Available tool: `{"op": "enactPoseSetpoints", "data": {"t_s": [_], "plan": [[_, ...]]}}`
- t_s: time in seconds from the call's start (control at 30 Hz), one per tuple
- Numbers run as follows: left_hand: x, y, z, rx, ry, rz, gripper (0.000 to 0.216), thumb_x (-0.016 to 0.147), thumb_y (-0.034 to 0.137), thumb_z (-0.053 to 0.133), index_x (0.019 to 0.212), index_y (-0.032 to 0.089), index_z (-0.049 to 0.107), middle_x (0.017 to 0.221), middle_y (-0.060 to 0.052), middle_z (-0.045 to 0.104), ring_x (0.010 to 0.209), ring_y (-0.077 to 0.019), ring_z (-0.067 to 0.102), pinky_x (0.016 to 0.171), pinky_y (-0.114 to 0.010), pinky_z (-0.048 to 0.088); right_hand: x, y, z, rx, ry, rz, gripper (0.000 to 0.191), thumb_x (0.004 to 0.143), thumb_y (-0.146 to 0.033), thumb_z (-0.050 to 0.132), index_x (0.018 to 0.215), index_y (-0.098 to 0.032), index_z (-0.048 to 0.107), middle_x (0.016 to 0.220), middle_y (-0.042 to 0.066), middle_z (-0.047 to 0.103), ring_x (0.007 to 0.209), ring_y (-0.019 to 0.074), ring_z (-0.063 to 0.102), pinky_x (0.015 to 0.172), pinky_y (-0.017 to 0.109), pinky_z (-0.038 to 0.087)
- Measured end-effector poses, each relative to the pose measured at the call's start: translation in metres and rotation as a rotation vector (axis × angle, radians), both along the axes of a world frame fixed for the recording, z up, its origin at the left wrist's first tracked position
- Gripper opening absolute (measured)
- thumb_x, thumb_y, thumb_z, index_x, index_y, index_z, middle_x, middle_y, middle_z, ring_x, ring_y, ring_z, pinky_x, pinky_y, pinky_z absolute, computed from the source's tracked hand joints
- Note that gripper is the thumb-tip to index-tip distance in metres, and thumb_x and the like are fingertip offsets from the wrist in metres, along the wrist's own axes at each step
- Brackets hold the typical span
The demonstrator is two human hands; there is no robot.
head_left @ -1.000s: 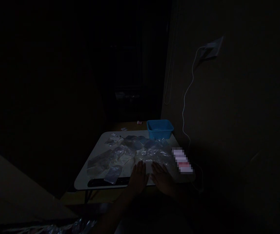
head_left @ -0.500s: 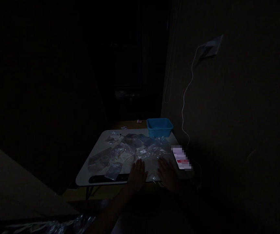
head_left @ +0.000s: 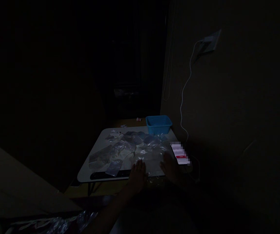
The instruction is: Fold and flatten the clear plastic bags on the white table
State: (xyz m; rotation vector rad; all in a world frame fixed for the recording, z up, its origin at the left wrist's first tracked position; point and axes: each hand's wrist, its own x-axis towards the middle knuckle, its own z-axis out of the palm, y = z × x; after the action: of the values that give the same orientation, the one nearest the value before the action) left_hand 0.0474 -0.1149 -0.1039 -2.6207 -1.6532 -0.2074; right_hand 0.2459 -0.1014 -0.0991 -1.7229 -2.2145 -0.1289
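The room is very dark. A small white table carries several clear plastic bags spread over its top. My left hand lies flat at the table's near edge, fingers stretched out on the plastic. My right hand rests at the near right corner, fingers extended, just left of a lit phone. Neither hand holds anything that I can make out.
A blue plastic bin stands at the table's far right corner. A white cable hangs from a wall socket down toward the phone. Crumpled plastic lies at the bottom left. A wall stands close on the right.
My right hand slid rightward toward the phone, away from my left hand. The view drifted slightly, and the table sits a little higher in the picture.
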Motion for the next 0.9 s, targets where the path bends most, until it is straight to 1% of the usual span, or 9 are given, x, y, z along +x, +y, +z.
{"op": "enactPoseSetpoints", "data": {"t_s": [0.13,0.23,0.33,0.5,0.63,0.7,0.77,0.83,0.9], "plan": [[0.004,-0.005,0.022,-0.024,-0.061,-0.023,0.046,0.08,0.039,0.038,0.115,0.012,0.048,0.124,-0.016,0.045,0.114,-0.0298,0.039,0.091,-0.044,0.032,-0.022,-0.002,0.005,-0.07,-0.009,0.287,0.045,0.087,-0.034,0.026,0.126,-0.016,0.037,0.134,0.008,0.034,0.124,0.0188,0.026,0.101,0.042,0.017],[0.003,0.004,0.029,-0.014,-0.129,-0.017,0.039,0.082,0.037,0.035,0.106,0.013,0.055,0.11,-0.014,0.055,0.103,-0.0258,0.049,0.086,-0.04,0.037,-0.031,-0.008,0.001,-0.101,-0.017,0.344,0.045,0.087,-0.036,0.025,0.126,-0.017,0.037,0.133,0.007,0.034,0.124,0.0182,0.025,0.102,0.043,0.013],[0.0,0.015,0.018,0.058,-0.134,-0.127,0.044,0.086,0.03,0.028,0.122,0.009,0.04,0.125,-0.015,0.043,0.117,-0.023,0.037,0.094,-0.037,0.031,-0.031,-0.01,-0.002,-0.106,-0.026,0.339,0.046,0.087,-0.038,0.025,0.126,-0.017,0.036,0.134,0.008,0.033,0.125,0.0186,0.024,0.102,0.044,0.012],[-0.003,0.018,-0.004,0.085,-0.007,-0.08,0.05,0.087,0.035,0.025,0.127,0.006,0.033,0.133,-0.016,0.031,0.124,-0.0261,0.024,0.099,-0.043,0.023,-0.014,-0.003,-0.007,-0.078,-0.042,0.224,0.046,0.087,-0.037,0.024,0.127,-0.017,0.035,0.134,0.008,0.031,0.124,0.0202,0.026,0.101,0.049,0.012],[-0.007,0.017,-0.006,0.088,0.048,-0.082,0.05,0.088,0.036,0.023,0.128,0.008,0.031,0.135,-0.014,0.028,0.125,-0.0243,0.023,0.1,-0.041,0.023,0.021,0.006,-0.018,-0.026,-0.109,0.124,0.044,0.087,-0.035,0.027,0.124,-0.015,0.039,0.132,0.012,0.035,0.122,0.0233,0.03,0.098,0.052,0.016],[-0.008,0.019,-0.007,0.081,0.064,-0.087,0.051,0.088,0.038,0.022,0.129,0.008,0.03,0.135,-0.014,0.028,0.125,-0.0237,0.023,0.1,-0.04,0.023,0.04,0.008,-0.022,0.047,-0.165,0.182,0.038,0.087,-0.031,0.028,0.12,-0.021,0.043,0.13,0.009,0.038,0.122,0.0238,0.029,0.098,0.054,0.012],[-0.009,0.02,-0.007,0.069,0.073,-0.086,0.052,0.088,0.039,0.021,0.129,0.009,0.029,0.135,-0.014,0.027,0.125,-0.0234,0.022,0.1,-0.04,0.022,0.05,0.01,-0.021,0.108,-0.194,0.17,0.034,0.087,-0.028,0.029,0.115,-0.023,0.049,0.126,0.008,0.045,0.121,0.0253,0.031,0.098,0.057,0.009],[-0.009,0.021,-0.007,0.058,0.07,-0.08,0.052,0.088,0.04,0.021,0.13,0.01,0.029,0.136,-0.013,0.027,0.126,-0.0231,0.021,0.101,-0.04,0.022,0.049,0.011,-0.014,0.125,-0.193,0.119,0.034,0.087,-0.029,0.03,0.111,-0.023,0.052,0.122,0.009,0.049,0.119,0.0264,0.034,0.097,0.058,0.008],[-0.009,0.02,-0.005,0.043,0.061,-0.085,0.052,0.088,0.04,0.022,0.13,0.01,0.028,0.136,-0.013,0.026,0.126,-0.0231,0.02,0.101,-0.041,0.021,0.035,0.012,-0.004,0.102,-0.166,0.077,0.036,0.087,-0.031,0.029,0.113,-0.02,0.051,0.123,0.011,0.047,0.12,0.0263,0.033,0.098,0.056,0.01]]}}
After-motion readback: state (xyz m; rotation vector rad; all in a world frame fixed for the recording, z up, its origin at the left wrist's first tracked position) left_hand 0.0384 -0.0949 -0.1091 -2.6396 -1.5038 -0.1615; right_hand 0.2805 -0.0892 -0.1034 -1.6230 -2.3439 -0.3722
